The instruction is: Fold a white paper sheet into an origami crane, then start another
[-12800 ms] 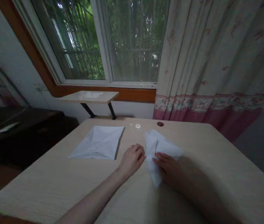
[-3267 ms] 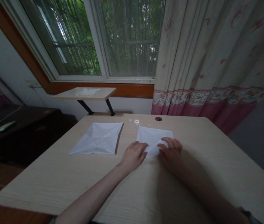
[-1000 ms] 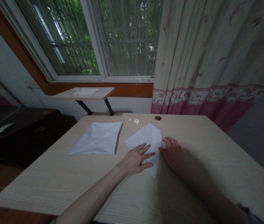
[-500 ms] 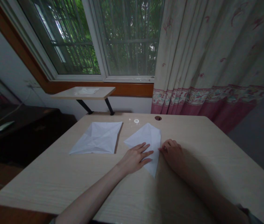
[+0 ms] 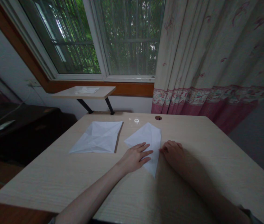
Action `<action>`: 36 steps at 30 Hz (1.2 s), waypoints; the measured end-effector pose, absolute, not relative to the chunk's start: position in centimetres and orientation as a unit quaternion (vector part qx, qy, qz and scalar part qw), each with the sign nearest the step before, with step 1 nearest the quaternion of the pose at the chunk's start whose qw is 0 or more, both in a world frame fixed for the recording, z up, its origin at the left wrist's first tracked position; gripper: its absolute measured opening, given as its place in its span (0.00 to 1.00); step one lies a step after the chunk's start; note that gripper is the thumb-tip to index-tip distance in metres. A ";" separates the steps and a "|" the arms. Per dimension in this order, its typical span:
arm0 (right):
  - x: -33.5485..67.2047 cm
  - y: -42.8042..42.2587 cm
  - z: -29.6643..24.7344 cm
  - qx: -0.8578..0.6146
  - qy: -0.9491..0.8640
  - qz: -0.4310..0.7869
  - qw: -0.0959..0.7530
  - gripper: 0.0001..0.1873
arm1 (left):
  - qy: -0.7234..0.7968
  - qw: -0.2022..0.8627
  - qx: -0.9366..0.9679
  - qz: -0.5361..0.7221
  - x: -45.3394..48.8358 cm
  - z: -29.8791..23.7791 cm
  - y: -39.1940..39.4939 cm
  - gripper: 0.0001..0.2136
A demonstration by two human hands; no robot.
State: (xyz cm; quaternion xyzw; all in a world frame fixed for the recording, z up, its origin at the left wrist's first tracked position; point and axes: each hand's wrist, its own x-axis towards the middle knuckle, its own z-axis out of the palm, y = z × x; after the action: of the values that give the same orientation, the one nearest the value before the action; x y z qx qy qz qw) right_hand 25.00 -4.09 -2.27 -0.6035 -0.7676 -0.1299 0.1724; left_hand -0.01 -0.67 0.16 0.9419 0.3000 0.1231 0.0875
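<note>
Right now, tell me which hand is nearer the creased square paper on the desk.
Left hand. It rests just right of the creased square paper, not touching it; the right hand lies farther off, beyond the folded paper.

Folded paper sheet (image 5: pixel 146 140) white; second paper sheet (image 5: pixel 97 137) white, faint grey creases. Desk (image 5: pixel 52 177) pale cream, fine wood grain. Curtain (image 5: pixel 204 46) cream, scattered pink-red sprigs; floral border (image 5: pixel 206 96) pink and teal; hem (image 5: pixel 229 112) plain pink. Window trim (image 5: pixel 132 89) orange-brown. Dim light, hues perhaps duller.
</note>
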 end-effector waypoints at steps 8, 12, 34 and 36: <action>25.2 -3.8 -2.1 -0.593 -0.778 -0.095 0.183 0.11 | 0.303 0.079 0.941 0.125 0.1 0.0 -0.6 0.17; 25.2 -3.6 -1.9 -0.604 -0.770 -0.074 0.192 0.11 | 0.311 0.085 0.938 0.127 0.1 0.0 -0.6 0.17; 24.4 -4.2 0.0 -0.586 -0.787 0.044 0.187 0.06 | 0.310 0.112 0.934 0.138 -0.1 -0.3 -0.1 0.16; 24.3 -4.4 0.1 -0.590 -0.785 0.062 0.181 0.06 | 0.311 0.113 0.934 0.134 -0.1 -0.3 -0.1 0.16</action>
State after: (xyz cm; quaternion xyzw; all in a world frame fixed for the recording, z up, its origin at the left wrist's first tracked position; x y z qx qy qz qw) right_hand 24.28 -4.40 0.12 -0.5895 -0.7849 0.0618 0.1805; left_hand -0.06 -0.15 -0.32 0.9339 0.3113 0.1345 0.1134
